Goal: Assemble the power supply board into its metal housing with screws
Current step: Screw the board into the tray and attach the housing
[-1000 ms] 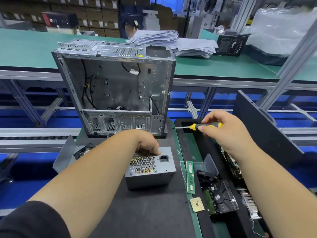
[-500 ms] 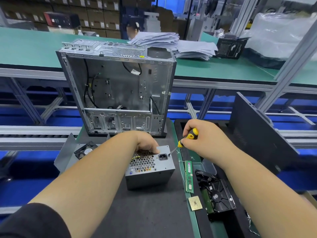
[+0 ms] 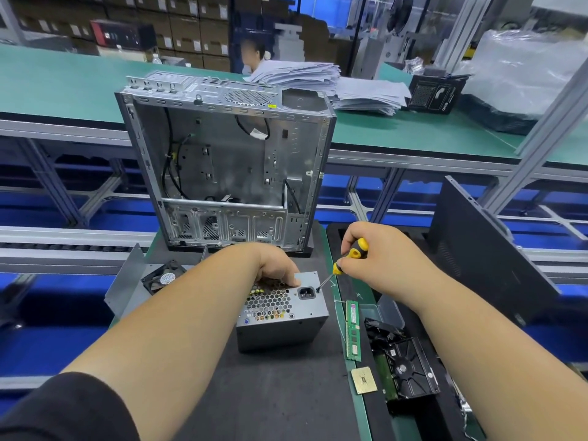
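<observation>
- The green workbench (image 3: pixel 57 87) runs across the back, with a heap of loose papers (image 3: pixel 321 81) on it and a person seated behind them.
- Your open computer case (image 3: pixel 229 160) stands upright on the dark mat (image 3: pixel 270 393), straight beyond your hands, black cables hanging inside; it walls off the far edge of the mat.
- A dark side panel (image 3: pixel 483 249) leans at your right, just past your right forearm.
- The power supply unit (image 3: pixel 281 310) sits on the mat in front of the case, apart from it, honeycomb grille and power socket facing up.
- Your left hand (image 3: pixel 273 264) rests on the unit's far top edge, fingers curled down over it and thumb lying on the lid; the fingertips are hidden behind the box.
- Your right hand (image 3: pixel 378 259) has its fingers wrapped round the yellow-and-black screwdriver (image 3: pixel 342 265), shaft angled down-left, tip touching the unit's top corner beside the socket.
- To the left, a small black fan (image 3: pixel 165 276) lies against a grey metal plate (image 3: pixel 127 281).
- On the right, a black drive (image 3: pixel 410 370) fills the tray, with a green memory stick (image 3: pixel 352 329) along the mat's edge and a gold-coloured chip (image 3: pixel 364 380) nearer you.
- Against a second ago: the screwdriver was held level up by the case with its tip in the air; now it has swung down onto the unit. Your left hand has stayed put on the unit.
</observation>
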